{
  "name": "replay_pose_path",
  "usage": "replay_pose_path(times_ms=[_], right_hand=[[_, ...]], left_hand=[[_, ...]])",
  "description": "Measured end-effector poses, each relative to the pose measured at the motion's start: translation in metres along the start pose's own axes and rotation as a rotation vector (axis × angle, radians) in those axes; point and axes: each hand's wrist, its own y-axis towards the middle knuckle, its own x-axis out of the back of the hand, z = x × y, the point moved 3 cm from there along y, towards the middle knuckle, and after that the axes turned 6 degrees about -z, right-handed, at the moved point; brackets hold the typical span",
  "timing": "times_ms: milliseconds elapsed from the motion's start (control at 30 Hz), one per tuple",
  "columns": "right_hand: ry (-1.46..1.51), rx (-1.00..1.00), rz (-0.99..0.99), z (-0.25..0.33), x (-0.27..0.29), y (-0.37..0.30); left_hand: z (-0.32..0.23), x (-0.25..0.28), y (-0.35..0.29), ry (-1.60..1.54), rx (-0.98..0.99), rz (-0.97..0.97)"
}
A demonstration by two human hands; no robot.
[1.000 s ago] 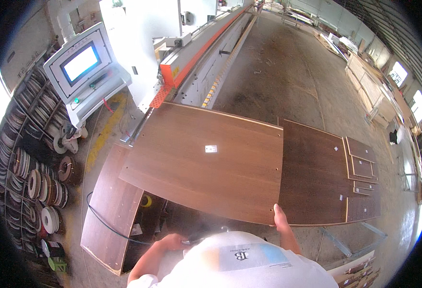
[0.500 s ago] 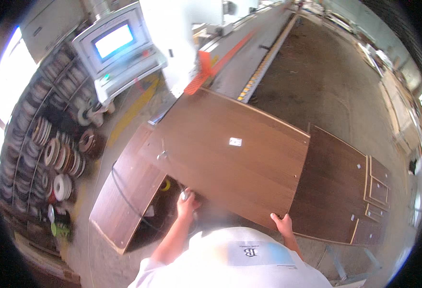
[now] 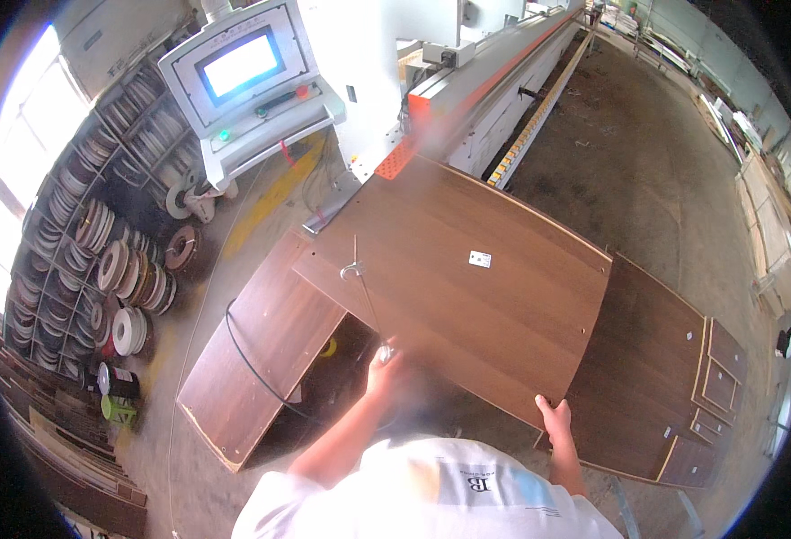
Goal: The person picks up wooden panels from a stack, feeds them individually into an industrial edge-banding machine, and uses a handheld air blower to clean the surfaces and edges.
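A large brown wood-grain panel (image 3: 449, 314) with a small white label lies in front of me. My right hand (image 3: 555, 419) grips its near right edge, thumb on top. My left hand (image 3: 383, 370) is closed at the panel's near left edge around a metal-tipped tool (image 3: 385, 352), whose kind is unclear. From that tool a thin rod seems to run over the panel to a small metal hook shape (image 3: 352, 269). A blur hides part of the left fingers. A dark hose (image 3: 256, 373) trails below my left forearm.
Left, another brown panel (image 3: 252, 359) lies lower, beside a dark gap. Right, more brown panels (image 3: 634, 359) are stacked. A long machine (image 3: 494, 99) with an orange stripe adjoins the far edge; its control console (image 3: 252, 90) stands left. Racks of edging rolls (image 3: 130, 332) line the left side.
The whole view has shifted, so the scene sits further right. Both hands keep their places at the panel's near edge, and the rod by my left hand shows more clearly.
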Motion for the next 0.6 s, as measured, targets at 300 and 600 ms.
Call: replay_pose_path(times_ms=[300,600], right_hand=[[-0.032,-0.029,-0.001,-0.005,0.008,0.108],[0.227,-0.236,-0.090,0.000,0.020,0.138]], left_hand=[[-0.017,-0.064,0.068,0.139,-0.021,0.191],[-0.071,-0.068,-0.005,1.891,-0.490,0.429]])
